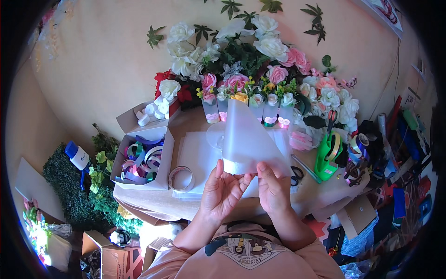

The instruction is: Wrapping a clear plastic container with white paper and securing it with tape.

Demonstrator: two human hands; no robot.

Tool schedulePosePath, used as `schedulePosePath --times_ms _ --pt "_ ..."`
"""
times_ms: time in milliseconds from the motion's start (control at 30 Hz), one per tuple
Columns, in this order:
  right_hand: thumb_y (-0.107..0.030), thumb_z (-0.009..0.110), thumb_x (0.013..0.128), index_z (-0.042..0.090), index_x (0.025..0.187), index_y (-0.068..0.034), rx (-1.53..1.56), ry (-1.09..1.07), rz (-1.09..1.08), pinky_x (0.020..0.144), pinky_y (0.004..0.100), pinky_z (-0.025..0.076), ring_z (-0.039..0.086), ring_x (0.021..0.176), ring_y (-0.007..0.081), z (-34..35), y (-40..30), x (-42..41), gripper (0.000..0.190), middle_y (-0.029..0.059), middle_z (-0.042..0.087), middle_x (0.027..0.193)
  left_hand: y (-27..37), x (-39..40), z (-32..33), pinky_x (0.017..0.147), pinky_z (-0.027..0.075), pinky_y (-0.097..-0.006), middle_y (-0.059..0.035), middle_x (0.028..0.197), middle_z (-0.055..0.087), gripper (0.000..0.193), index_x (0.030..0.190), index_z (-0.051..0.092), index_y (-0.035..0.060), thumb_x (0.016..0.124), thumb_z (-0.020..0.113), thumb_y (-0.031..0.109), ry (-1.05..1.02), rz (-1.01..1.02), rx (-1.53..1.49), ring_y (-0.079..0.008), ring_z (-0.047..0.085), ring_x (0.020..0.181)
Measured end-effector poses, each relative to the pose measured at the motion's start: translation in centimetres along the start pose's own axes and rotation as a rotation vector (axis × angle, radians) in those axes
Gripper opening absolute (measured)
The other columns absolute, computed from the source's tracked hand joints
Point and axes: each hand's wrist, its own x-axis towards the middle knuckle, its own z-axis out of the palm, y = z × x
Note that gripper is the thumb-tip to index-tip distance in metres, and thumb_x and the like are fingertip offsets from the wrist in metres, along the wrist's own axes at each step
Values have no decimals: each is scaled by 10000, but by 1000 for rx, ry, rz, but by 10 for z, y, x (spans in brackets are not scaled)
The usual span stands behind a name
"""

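Note:
A translucent plastic sheet (249, 136) stands up before me, curled on its left side around a white disc (233, 166) at its lower edge. My left hand (224, 193) supports the curled end from below, palm up, its thumb against the disc's left side. Between thumb and fingers, my right hand (274, 188) pinches the sheet's lower right part. Behind it, more flat translucent sheets (197, 153) lie on the table. A roll of tape (181, 179) rests left of my hands. Black-handled scissors (297, 174), partly hidden, lie just right of the sheet.
An open box of ribbon pieces (143, 160) and a box of white discs (151, 113) stand left. Several small flower-filled cylinders (270, 113) line the back, before artificial roses (271, 47). To the right are a green tape dispenser (327, 158), a pen (306, 169) and a plastic tub (303, 139).

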Motion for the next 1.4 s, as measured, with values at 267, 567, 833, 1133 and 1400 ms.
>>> schedulePosePath --times_ms 267,567,833,1133,1400 --pt "-89 677 797 627 831 -46 48 36 68 712 258 434 555 746 121 0 1 1 74 30 597 797 -2 -1 -2 900 470 -380 -238 1191 450 636 1241 378 -48 822 642 351 3 -52 -73 -336 471 1074" --pt "-88 674 798 611 788 -32 10 22 45 606 254 482 549 698 133 -3 5 3 85 40 586 755 -4 1 -1 780 480 -316 -205 1139 499 608 1201 440 -41 801 667 357 11 -33 1 -300 483 1019" --pt "-88 678 795 598 780 -36 30 41 94 527 241 472 543 661 127 0 2 2 96 46 577 736 -6 2 1 778 454 -333 -190 1105 518 647 1216 429 -26 803 642 424 28 -43 52 -278 501 934" --pt "-62 685 786 595 759 -39 -32 35 42 516 203 392 504 565 88 -2 6 1 96 16 557 665 -8 5 -8 825 450 -382 -180 1080 534 623 1201 439 2 820 596 469 -54 -151 -84 -270 550 886" --pt "-30 683 780 586 734 -37 -50 30 -15 518 199 392 506 572 78 2 2 -1 108 15 560 662 -10 7 -10 808 460 -393 -175 1080 533 586 1206 437 16 835 588 443 -74 -172 -135 -278 549 874"
